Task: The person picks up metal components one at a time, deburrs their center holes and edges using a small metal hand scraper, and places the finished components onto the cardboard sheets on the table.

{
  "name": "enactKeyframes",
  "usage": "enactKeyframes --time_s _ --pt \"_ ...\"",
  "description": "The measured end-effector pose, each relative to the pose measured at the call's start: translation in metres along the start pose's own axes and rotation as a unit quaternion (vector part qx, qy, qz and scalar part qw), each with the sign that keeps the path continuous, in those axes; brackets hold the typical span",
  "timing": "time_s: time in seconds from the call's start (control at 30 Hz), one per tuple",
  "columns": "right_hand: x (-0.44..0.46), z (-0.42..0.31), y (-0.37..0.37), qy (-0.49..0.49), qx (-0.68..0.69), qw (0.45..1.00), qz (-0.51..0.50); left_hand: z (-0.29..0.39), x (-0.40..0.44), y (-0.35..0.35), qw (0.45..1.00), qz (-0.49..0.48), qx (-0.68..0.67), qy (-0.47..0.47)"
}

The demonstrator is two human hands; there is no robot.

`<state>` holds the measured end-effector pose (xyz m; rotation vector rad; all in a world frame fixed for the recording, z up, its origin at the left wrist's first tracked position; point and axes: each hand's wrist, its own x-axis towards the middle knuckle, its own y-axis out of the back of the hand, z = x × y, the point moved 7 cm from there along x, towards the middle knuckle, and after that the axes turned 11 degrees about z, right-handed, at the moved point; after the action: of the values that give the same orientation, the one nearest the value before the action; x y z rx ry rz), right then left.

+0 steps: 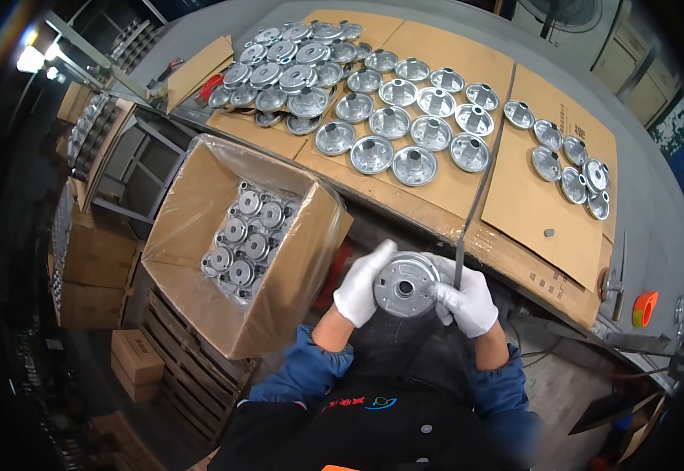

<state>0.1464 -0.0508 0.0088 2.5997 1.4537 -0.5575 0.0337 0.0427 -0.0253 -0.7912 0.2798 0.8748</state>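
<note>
My left hand pinches disc at left rim; right hand pinches right rim, dark tool upright in grip. Disc near counter, right of box.

We can read no text with certainty. We note dark Chinese-style characters on the right cardboard sheet and on the cardboard at the table's front edge, red characters beside a green-and-blue logo on the black apron, and small illegible print on the small carton.
</note>
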Motion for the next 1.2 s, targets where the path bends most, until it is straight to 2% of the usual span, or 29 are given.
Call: enactKeyframes --time_s 0.1,0.13,0.17,0.2,0.23,0.3,0.33,0.37,0.47,0.53,0.57,0.63,0.7,0.83,0.93,1.1,1.2 --pt "0.006 0.008 -0.003 -0.040 -0.055 0.997 -0.022 0.002 0.001 -0.001 0.997 0.009 0.069 -0.029" --pt "0.013 0.003 0.007 0.097 -0.172 0.978 0.070 0.000 0.002 -0.002 0.997 0.009 0.068 -0.030" --pt "0.011 -0.008 0.012 0.229 -0.280 0.918 0.161 0.001 0.004 0.001 0.997 0.049 0.020 -0.054" --pt "0.004 -0.023 0.012 0.232 -0.343 0.888 0.198 0.004 0.005 0.005 0.993 0.089 -0.028 -0.078" --pt "0.004 -0.021 0.012 0.234 -0.343 0.888 0.197 0.005 0.005 0.003 0.992 0.090 -0.028 -0.080" --pt "-0.010 -0.028 0.013 0.364 -0.358 0.825 0.241 0.014 -0.002 0.010 0.976 0.175 -0.040 -0.124" --pt "-0.013 -0.028 0.012 0.380 -0.382 0.807 0.243 0.024 -0.006 0.009 0.964 0.203 0.017 -0.173" --pt "-0.017 -0.030 0.010 0.380 -0.382 0.807 0.241 0.024 -0.006 0.009 0.963 0.205 0.017 -0.173" --pt "-0.027 -0.026 0.003 0.342 -0.344 0.857 0.176 0.027 -0.011 0.010 0.943 0.242 0.060 -0.222" --pt "-0.027 -0.015 0.002 0.318 -0.385 0.851 0.165 0.033 -0.017 0.007 0.925 0.235 0.053 -0.294" --pt "-0.026 -0.009 0.002 0.293 -0.424 0.843 0.154 0.033 -0.016 0.007 0.925 0.235 0.053 -0.294" --pt "-0.032 -0.016 -0.004 0.290 -0.454 0.827 0.161 0.018 -0.006 0.015 0.953 0.237 -0.053 -0.182" --pt "-0.041 -0.028 -0.009 0.322 -0.495 0.785 0.189 0.020 -0.008 0.017 0.950 0.244 -0.055 -0.186" --pt "-0.044 -0.028 -0.010 0.349 -0.471 0.790 0.181 0.020 -0.008 0.017 0.938 0.274 -0.098 -0.187" --pt "-0.048 -0.030 -0.011 0.383 -0.471 0.772 0.190 0.014 -0.003 0.020 0.936 0.277 -0.111 -0.187" --pt "-0.048 -0.026 -0.028 0.415 -0.548 0.712 0.145 0.013 -0.005 0.014 0.938 0.272 -0.117 -0.179" --pt "-0.042 -0.025 -0.027 0.410 -0.556 0.708 0.146 0.006 -0.003 0.017 0.939 0.277 -0.121 -0.166"
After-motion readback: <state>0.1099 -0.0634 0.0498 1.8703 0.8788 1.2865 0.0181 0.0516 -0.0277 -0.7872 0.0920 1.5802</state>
